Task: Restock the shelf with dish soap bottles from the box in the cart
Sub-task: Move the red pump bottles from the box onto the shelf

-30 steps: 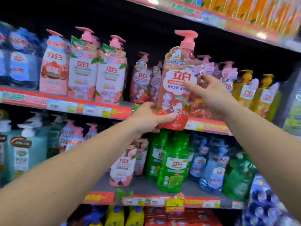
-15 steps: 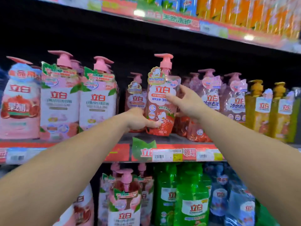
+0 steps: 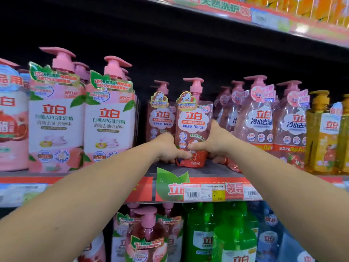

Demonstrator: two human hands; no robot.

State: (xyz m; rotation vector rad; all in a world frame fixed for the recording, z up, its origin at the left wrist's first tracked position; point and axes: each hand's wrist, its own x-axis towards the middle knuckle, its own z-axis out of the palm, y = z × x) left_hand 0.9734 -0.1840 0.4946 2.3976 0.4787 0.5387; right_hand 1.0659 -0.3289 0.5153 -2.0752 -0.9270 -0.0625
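Observation:
A pink strawberry dish soap bottle [image 3: 193,120] with a pump top and a duck tag stands upright on the grey shelf [image 3: 200,172], set back from its front edge. My left hand [image 3: 168,147] grips its lower left side. My right hand [image 3: 213,142] grips its lower right side, the thumb across the front label. A matching bottle [image 3: 160,114] stands just behind and to its left. The cart and the box are out of view.
Tall pink-and-white bottles [image 3: 81,118] fill the shelf to the left, clear pink bottles [image 3: 264,118] and yellow bottles [image 3: 323,133] to the right. A price rail [image 3: 205,190] runs below. Green bottles [image 3: 222,233] and pink ones stand on the lower shelf. Another shelf edge [image 3: 264,17] hangs overhead.
Both hands carried the strawberry bottle from in front of the shelf edge onto the shelf and back beside its match. My right hand slid from the upper label down to the bottle's base.

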